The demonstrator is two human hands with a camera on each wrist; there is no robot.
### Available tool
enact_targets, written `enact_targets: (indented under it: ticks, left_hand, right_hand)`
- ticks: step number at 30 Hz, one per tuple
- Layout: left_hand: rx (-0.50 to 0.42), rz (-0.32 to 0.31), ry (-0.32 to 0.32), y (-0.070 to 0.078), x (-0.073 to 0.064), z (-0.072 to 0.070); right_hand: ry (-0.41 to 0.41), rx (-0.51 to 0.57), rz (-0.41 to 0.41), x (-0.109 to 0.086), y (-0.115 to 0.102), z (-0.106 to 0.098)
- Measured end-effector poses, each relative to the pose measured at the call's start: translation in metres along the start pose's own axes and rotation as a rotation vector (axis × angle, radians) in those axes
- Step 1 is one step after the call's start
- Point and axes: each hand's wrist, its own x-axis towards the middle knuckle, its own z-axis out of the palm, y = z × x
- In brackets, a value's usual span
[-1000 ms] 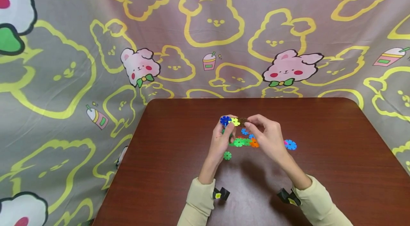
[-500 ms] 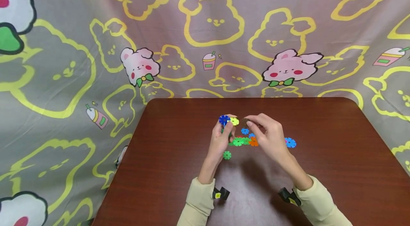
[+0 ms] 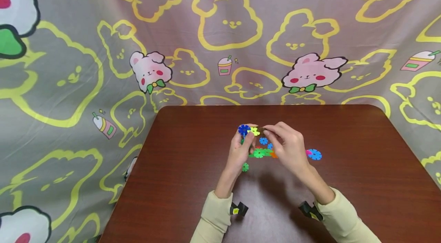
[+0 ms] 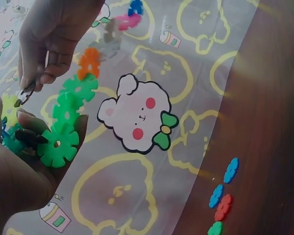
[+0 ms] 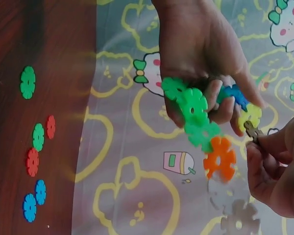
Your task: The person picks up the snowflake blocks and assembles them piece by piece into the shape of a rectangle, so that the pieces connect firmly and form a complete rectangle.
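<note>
My left hand point(image 3: 237, 155) holds a chain of interlocking plastic snowflake discs above the table. A dark blue disc point(image 3: 244, 130) and a yellow disc point(image 3: 255, 131) stick out past its thumb. From the same hand runs a longer row: several green discs point(image 5: 192, 105), an orange disc point(image 5: 219, 159), greyish see-through discs point(image 5: 240, 220), a pink disc point(image 4: 130, 21) and a blue disc point(image 4: 135, 7). Between thumb and fingertips, my right hand point(image 3: 289, 145) pinches a brown snowflake disc point(image 5: 252, 131), its edge right at the yellow disc's rim.
Loose snowflake discs lie on the brown table point(image 3: 193, 181) beneath the hands, among them a green disc point(image 5: 27, 82), a red disc point(image 5: 32, 161) and a blue disc point(image 5: 29, 207). Behind the table hangs a cartoon-printed cloth point(image 3: 213, 93).
Half a second ago the brown disc stood slightly off the yellow one; now it is back at the yellow rim. My left hand and its chain have shifted a little to the right.
</note>
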Motion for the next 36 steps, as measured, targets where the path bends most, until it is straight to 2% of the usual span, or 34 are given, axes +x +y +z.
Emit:
enact_targets:
  ticks: [4,11,16,22,28,33,36]
  left_hand:
    - [-0.017,0.004,-0.003,-0.001,-0.001,-0.001]
    - [-0.084,-0.006,-0.04,-0.002,0.0,-0.006]
    - [-0.124,-0.009,-0.005,-0.002,0.0,-0.011]
    - [-0.12,0.006,0.016,-0.002,0.0,-0.02]
    - [-0.072,0.019,0.025,-0.001,-0.001,-0.03]
    - [-0.068,0.003,0.034,0.001,-0.002,-0.036]
    - [-0.077,0.002,0.046,0.001,-0.003,-0.038]
  right_hand:
    - [0.009,0.011,-0.021,0.001,-0.001,0.003]
    - [0.008,0.047,0.0,0.003,0.0,0.002]
    - [-0.005,0.055,0.025,0.004,0.002,-0.003]
    - [-0.009,0.037,0.073,0.005,0.01,-0.014]
    - [-0.052,-0.016,0.181,0.003,0.022,-0.027]
    - [-0.101,-0.058,0.328,0.001,0.039,-0.037]
    - [-0.157,-0.06,0.414,-0.002,0.051,-0.039]
